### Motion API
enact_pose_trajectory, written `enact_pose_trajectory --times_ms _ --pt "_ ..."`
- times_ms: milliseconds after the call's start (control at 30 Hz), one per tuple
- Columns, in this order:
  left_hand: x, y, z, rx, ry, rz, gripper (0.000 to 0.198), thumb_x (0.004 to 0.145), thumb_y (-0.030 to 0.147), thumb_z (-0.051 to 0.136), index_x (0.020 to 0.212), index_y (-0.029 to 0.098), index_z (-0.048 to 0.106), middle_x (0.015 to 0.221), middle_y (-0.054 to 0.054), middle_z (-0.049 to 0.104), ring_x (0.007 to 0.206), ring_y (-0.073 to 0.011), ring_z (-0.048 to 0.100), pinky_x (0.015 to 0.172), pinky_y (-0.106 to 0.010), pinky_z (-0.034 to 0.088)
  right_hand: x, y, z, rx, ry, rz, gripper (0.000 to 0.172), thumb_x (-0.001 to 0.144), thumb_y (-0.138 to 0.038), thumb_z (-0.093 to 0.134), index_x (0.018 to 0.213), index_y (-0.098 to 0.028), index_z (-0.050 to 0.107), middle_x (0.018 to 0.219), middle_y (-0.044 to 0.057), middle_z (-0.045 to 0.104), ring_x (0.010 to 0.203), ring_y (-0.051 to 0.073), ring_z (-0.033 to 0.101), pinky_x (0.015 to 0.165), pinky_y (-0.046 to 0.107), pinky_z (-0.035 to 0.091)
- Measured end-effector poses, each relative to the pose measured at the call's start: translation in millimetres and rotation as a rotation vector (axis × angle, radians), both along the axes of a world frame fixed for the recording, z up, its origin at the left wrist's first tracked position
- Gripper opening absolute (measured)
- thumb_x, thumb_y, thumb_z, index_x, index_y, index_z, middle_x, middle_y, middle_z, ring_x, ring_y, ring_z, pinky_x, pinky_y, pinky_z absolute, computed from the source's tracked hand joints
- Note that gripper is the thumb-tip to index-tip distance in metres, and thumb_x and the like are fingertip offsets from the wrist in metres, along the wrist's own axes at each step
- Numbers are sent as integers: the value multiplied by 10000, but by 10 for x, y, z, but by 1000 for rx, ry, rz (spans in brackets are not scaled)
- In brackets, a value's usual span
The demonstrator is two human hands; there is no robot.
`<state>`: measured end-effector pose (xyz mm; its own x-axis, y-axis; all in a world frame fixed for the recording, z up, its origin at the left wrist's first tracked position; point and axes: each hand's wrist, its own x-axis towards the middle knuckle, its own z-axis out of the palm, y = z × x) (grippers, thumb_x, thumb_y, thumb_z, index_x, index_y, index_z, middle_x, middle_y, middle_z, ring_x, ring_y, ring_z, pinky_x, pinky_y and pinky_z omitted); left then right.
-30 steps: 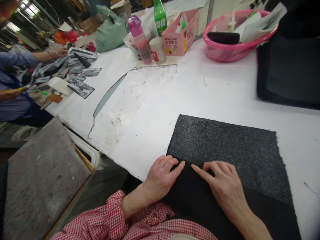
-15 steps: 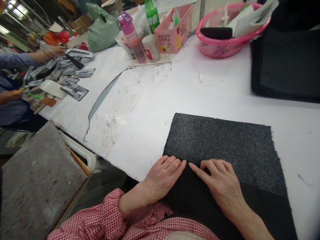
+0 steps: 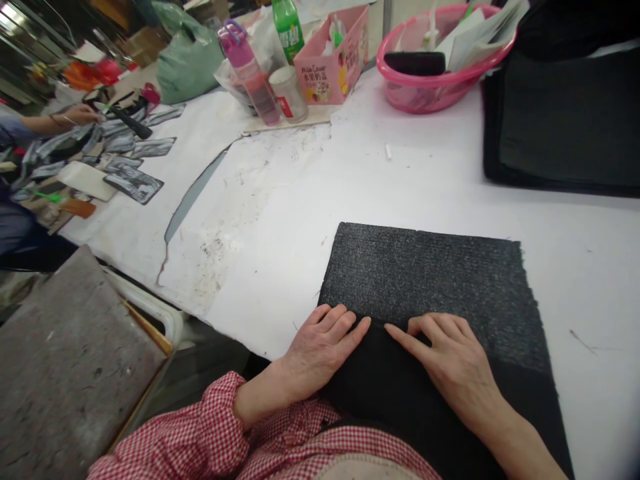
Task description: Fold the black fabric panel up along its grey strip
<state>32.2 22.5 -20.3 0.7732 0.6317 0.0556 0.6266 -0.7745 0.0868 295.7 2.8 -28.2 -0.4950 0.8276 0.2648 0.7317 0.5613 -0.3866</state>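
A black fabric piece point(image 3: 425, 273) lies before me, its far part speckled and rough, its near part smooth and plain black. Where the two surfaces meet, a fold runs across. My left hand point(image 3: 327, 347) pinches this fold at the left side, fingers curled over it and thumb pointing right. My right hand point(image 3: 450, 363) grips the same fold farther right, its thumb pointing back to the left one. A short gap separates the thumbs. The undersides of my fingers are hidden, and the near part of the fabric runs down toward my lap.
A pink basin point(image 3: 435, 90), a pink box point(image 3: 330, 70), a jar point(image 3: 289, 93) and a purple-capped bottle point(image 3: 253, 73) stand along the back. Dark stacked material point(image 3: 570, 127) lies at right. A co-worker's hand point(image 3: 83, 115) is over smeared strips at left. A grey board point(image 3: 75, 353) is at lower left.
My right hand has slid slightly along the fold, widening the gap between the thumbs. The whole view has shifted a little. The co-worker's lower hand has left the view.
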Motion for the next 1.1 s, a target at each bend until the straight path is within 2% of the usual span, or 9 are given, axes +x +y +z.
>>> enact_pose_trajectory --times_ms 133,400,533,633,900,1100 --pt "55 9 33 7 27 -71 386 1031 109 345 1406 85 432 1243 -103 548 1218 -235 451 1034 -408 381 5 -11 7 1 -12 7 348 1031 -215 351 1270 -246 602 962 47 559 922 196 494 869 390 355" --pt "156 69 69 -6 51 -90 425 1018 138 414 1441 180 401 1144 -76 561 1105 -237 504 963 -422 415 193 -77 8 12 10 -29 323 1023 -229 391 1263 -263 605 952 43 570 905 193 501 847 378 361" --pt "202 81 50 -16 26 -146 397 1017 104 395 1413 110 421 1206 -95 550 1187 -231 459 1026 -411 370 283 -115 28 -31 2 -48 314 1024 -230 393 1244 -285 611 963 39 582 922 197 508 848 382 362" --pt "234 84 62 -30 37 -179 392 1021 102 377 1411 85 414 1219 -101 550 1188 -227 455 1011 -410 373 318 -134 37 -39 4 -47 313 1026 -224 390 1236 -293 612 970 37 587 929 196 514 850 383 364" --pt "332 126 123 -23 77 -204 426 1022 142 400 1448 155 381 1124 -73 561 1086 -231 501 931 -416 405 303 -153 5 -19 -22 -44 335 1025 -218 376 1274 -260 596 970 50 578 935 205 509 866 398 366" --pt "416 131 90 12 65 -279 401 1016 94 383 1417 74 401 1207 -101 545 1164 -224 462 984 -400 367 428 -188 29 -39 -17 -60 325 1002 -186 446 1264 -298 601 962 36 582 929 199 517 861 388 368"
